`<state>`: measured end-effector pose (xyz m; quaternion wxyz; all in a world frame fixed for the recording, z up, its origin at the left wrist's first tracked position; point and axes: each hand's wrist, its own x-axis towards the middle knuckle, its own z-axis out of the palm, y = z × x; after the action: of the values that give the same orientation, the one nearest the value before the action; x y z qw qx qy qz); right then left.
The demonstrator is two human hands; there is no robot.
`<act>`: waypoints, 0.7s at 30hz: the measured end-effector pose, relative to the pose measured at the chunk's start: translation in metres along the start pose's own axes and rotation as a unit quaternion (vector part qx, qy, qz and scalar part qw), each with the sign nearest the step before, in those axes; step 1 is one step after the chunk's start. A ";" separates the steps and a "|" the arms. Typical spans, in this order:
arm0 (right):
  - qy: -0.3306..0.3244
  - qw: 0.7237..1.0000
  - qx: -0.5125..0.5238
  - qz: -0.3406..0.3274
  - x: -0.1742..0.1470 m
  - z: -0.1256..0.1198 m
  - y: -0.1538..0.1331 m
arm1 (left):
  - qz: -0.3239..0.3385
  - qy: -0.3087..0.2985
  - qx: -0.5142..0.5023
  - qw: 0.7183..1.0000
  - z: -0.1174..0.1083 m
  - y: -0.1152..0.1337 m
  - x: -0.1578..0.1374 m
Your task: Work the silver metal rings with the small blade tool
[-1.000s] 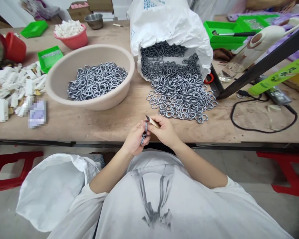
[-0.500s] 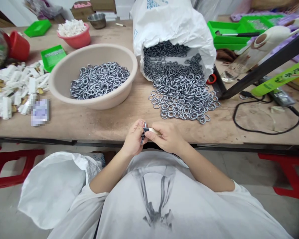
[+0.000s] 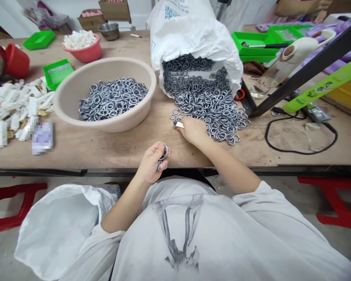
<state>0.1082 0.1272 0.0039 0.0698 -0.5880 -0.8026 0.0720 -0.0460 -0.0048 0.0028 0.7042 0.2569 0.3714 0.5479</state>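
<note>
My left hand is closed around a few grey metal rings above the front edge of the table. Farther forward, my right hand reaches to the near left side of the loose ring pile. A small flat cream tool with a dark end pokes out of its fingers; its exact kind is unclear. The fingertips at the pile are partly hidden, so I cannot tell whether they pinch a ring. The pile spills from a white sack lying on its side.
A beige basin of rings stands left of the sack. White pieces lie at the far left, near a green tray and a red bowl. On the right are a dark metal bar and a black cable.
My right hand has left my left hand and moved forward to the ring pile, carrying the cream tool. My left hand stays near the table edge with its rings. The view has shifted slightly.
</note>
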 end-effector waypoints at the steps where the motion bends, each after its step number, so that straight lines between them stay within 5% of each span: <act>1: -0.002 1.000 0.006 -0.002 0.001 0.000 0.000 | 0.000 0.010 -0.001 1.000 -0.002 0.001 0.002; 5: 0.013 0.978 0.204 -0.045 -0.013 -0.005 0.001 | 0.006 0.057 0.007 0.998 -0.006 -0.001 0.009; 10: -0.027 0.808 0.585 -0.068 -0.056 0.000 -0.017 | 0.033 0.066 0.030 0.997 0.006 -0.014 0.015; 12: -0.037 0.776 0.628 -0.044 -0.069 0.004 -0.026 | 0.047 0.055 0.032 0.997 0.012 -0.019 0.015; 14: -0.029 0.780 0.625 -0.028 -0.078 0.006 -0.030 | 0.055 0.048 0.027 0.997 0.016 -0.021 0.012; 21: 0.088 0.912 0.364 -0.169 -0.096 -0.008 -0.018 | 0.000 0.012 -0.020 1.000 0.014 -0.011 0.003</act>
<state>0.1219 0.0308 0.0122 0.3606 -0.3815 -0.7988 0.2938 -0.0279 -0.0043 0.0015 0.7045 0.2358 0.3691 0.5585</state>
